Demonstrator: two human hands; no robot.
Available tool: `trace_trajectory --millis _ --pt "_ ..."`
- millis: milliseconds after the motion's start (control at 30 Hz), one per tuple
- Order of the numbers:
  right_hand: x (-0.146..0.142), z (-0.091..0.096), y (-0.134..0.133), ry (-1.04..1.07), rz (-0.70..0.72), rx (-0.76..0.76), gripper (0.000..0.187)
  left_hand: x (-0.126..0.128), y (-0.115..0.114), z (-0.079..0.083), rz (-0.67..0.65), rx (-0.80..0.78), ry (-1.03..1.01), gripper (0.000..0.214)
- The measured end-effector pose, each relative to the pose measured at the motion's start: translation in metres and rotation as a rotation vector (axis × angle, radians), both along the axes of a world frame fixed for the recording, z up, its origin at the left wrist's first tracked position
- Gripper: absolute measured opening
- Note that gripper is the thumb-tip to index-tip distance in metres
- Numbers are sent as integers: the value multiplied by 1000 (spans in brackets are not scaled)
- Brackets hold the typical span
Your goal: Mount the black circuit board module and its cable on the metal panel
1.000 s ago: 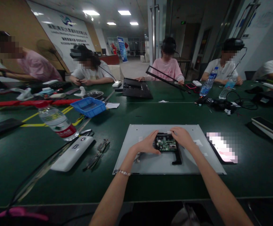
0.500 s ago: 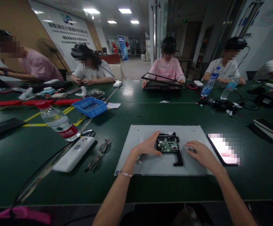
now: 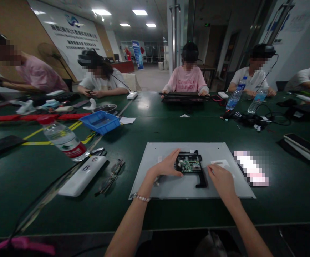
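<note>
A flat grey metal panel [image 3: 171, 190] lies on the table in front of me. On it rests a black plastic frame [image 3: 202, 179] with a green circuit board [image 3: 188, 165] set in it. My left hand [image 3: 167, 166] grips the frame's left end, thumb at the near edge and fingers at the far edge. Just right of the frame, my right hand [image 3: 222, 179] is closed, its fingertips pinched together low over the panel; whatever they hold is too small to make out. A pale label [image 3: 224, 163] shows on the panel behind that hand.
A phone [image 3: 253, 171] with a lit screen lies right of the panel. To the left are glasses [image 3: 110, 177], a white power bank [image 3: 82, 177], a leaning water bottle [image 3: 66, 140] and a blue tray [image 3: 100, 122]. Several people sit across the table.
My right hand has moved left from over the pale label toward the frame, and its fingers have curled in. My left hand keeps its place. The person opposite has lowered a black frame.
</note>
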State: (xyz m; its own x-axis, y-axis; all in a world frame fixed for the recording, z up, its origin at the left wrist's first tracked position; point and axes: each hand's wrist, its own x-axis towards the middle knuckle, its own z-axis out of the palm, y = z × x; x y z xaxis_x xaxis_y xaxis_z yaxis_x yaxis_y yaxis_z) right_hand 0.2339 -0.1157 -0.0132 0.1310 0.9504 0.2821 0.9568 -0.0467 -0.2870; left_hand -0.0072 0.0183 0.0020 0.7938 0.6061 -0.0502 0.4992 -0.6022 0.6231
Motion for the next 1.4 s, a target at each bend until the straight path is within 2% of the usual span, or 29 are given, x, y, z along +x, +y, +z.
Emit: trace_trajectory --millis 100,233,433,733,900,967,1100,1200,1300,1400 --pt "-16 0 0 36 -54 19 25 1 -2 1 12 1 7 117" --pt "-24 -1 2 62 -14 46 26 0 -2 0 11 21 9 117" --pt "-22 -8 1 151 56 115 28 -1 0 -4 1 53 10 118" --pt "-12 -19 -3 343 70 166 31 -1 0 -4 9 35 -5 119" --pt "-5 -24 -3 394 66 187 31 -3 -3 8 -7 44 -30 122" --pt "-4 -26 -3 400 67 190 32 -5 -4 18 0 75 -56 114" --pt "-2 -28 -4 412 67 199 32 -14 0 35 147 260 -123 68" --pt "-2 -27 -5 415 65 210 33 -29 4 36 333 406 -87 44" --pt "-3 -26 -6 418 70 213 32 -48 6 26 464 416 -16 39" --pt "-4 -24 -7 418 84 212 32 -62 6 13 490 304 25 42"
